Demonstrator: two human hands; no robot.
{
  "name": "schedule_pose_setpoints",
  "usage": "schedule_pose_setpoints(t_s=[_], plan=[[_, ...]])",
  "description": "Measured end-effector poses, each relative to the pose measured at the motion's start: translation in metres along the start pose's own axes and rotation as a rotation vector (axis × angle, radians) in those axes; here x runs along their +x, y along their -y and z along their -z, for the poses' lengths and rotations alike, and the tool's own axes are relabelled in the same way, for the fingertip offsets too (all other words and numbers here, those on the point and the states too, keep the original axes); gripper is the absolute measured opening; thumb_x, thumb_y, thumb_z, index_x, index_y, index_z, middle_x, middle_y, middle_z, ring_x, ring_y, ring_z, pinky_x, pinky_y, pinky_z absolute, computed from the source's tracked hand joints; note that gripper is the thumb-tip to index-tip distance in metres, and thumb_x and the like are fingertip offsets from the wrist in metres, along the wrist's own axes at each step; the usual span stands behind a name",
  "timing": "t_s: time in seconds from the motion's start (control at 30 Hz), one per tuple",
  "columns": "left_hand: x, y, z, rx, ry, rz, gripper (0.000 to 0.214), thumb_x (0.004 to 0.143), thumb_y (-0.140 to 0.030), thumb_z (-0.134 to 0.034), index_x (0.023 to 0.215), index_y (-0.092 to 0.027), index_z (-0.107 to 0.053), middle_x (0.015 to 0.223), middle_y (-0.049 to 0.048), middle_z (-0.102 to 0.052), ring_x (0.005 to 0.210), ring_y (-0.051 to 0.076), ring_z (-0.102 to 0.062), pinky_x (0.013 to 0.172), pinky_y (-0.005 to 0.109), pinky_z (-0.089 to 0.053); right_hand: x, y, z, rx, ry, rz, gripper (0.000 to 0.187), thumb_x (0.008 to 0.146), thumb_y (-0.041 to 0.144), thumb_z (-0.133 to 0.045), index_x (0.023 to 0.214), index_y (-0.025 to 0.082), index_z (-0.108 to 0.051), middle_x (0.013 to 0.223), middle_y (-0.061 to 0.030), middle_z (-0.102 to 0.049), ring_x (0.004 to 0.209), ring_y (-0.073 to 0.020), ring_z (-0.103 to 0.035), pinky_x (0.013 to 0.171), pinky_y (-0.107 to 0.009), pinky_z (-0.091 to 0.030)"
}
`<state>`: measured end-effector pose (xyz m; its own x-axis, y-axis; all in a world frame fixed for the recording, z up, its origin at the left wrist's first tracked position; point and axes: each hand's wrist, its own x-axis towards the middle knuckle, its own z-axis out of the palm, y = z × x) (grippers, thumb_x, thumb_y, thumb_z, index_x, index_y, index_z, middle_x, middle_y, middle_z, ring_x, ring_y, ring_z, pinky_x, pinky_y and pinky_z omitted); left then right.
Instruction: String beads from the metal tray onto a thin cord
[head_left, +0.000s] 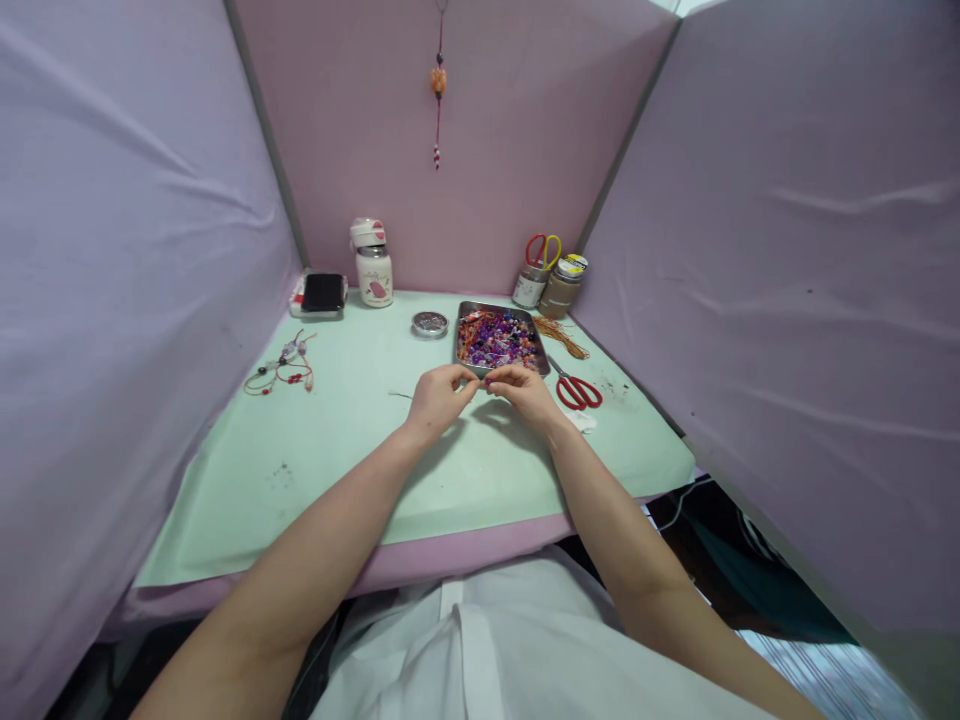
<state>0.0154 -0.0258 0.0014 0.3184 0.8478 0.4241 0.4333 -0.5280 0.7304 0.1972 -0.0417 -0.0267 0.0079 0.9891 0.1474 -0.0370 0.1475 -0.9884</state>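
Observation:
Just in front of the bead tray, my left hand and my right hand meet almost fingertip to fingertip above the table. A small dark purple bead shows at the right fingertips, which are pinched on it. The left thumb and forefinger are pinched too, but what they hold is too small to make out. From behind the left hand a short thin strand sticks out to the left. Beyond both hands lies the metal tray, filled with purple, orange and clear beads.
Red-handled scissors and brown cord lie right of the tray. A round tin, a white bottle, a phone and beaded strings are leftward. Jars stand behind; a beaded pendant hangs above.

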Motion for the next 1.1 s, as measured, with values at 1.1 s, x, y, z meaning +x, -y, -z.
schedule_pose_setpoints(t_s=[1.1], plan=[[0.0005,-0.002,0.0009,0.039,0.047,0.029,0.017,0.079,-0.027,-0.06,0.077,-0.018,-0.073,0.063,0.0009,-0.059,0.059,0.013,-0.046,0.062,0.027,-0.035,-0.001,0.0025,-0.0009,-0.028,0.008,0.014,0.019,0.061,0.028,-0.08,0.078,0.022,-0.072,0.08,0.0005,-0.071,0.076,-0.0143,-0.062,0.081,-0.035,-0.05]])
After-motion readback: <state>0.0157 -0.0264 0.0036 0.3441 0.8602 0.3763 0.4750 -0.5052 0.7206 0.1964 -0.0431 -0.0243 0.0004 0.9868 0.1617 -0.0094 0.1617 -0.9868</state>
